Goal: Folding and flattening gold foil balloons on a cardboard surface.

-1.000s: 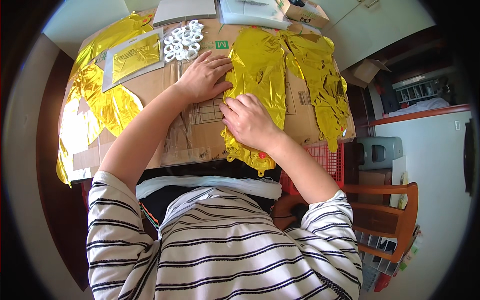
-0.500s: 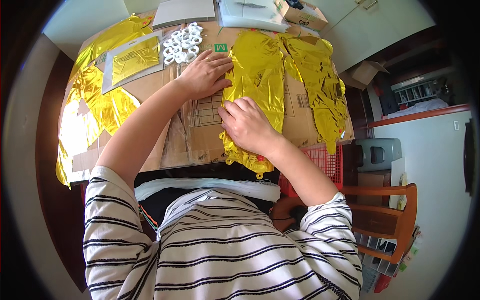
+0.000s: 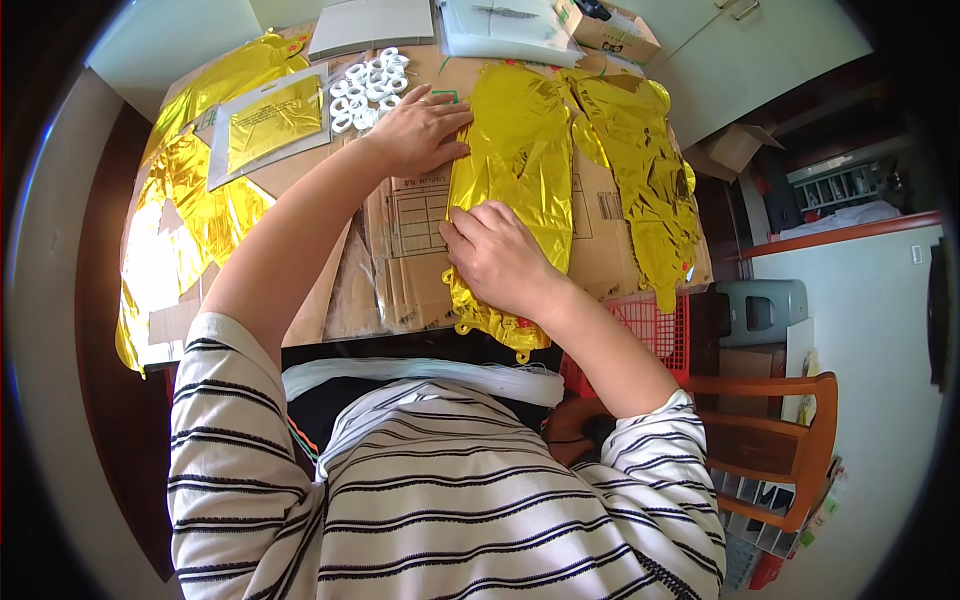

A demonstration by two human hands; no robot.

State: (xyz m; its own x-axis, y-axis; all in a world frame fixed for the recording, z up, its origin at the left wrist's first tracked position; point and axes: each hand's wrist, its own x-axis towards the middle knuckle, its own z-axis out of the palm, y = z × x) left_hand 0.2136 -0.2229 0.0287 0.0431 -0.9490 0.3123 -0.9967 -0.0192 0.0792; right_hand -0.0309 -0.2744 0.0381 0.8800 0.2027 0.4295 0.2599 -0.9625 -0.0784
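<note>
A flat gold foil balloon (image 3: 522,125) lies lengthwise on the cardboard-covered table, its lower end with small tabs reaching the near edge. My left hand (image 3: 422,132) rests along its upper left edge, fingers stretched out and flat. Lower down, my right hand (image 3: 503,262) is curled with thumb and fingers pressed together at the balloon's left edge; the foil under the palm is hidden. To the right lies a second, more crumpled gold foil balloon (image 3: 645,170). Just beyond my left hand sit several small white ribbon rolls (image 3: 368,90).
At the left are a clear-fronted package with gold foil (image 3: 275,125) and loose gold foil (image 3: 190,185). A grey-white stack (image 3: 372,27), clear plastic sleeves (image 3: 505,30) and a small cardboard box (image 3: 612,30) stand at the back. A red basket (image 3: 655,335) and wooden chair (image 3: 765,385) are at right.
Both hands stay at nearly the same places on the balloon. My left hand has shifted very slightly right along with the whole view; nothing has been let go.
</note>
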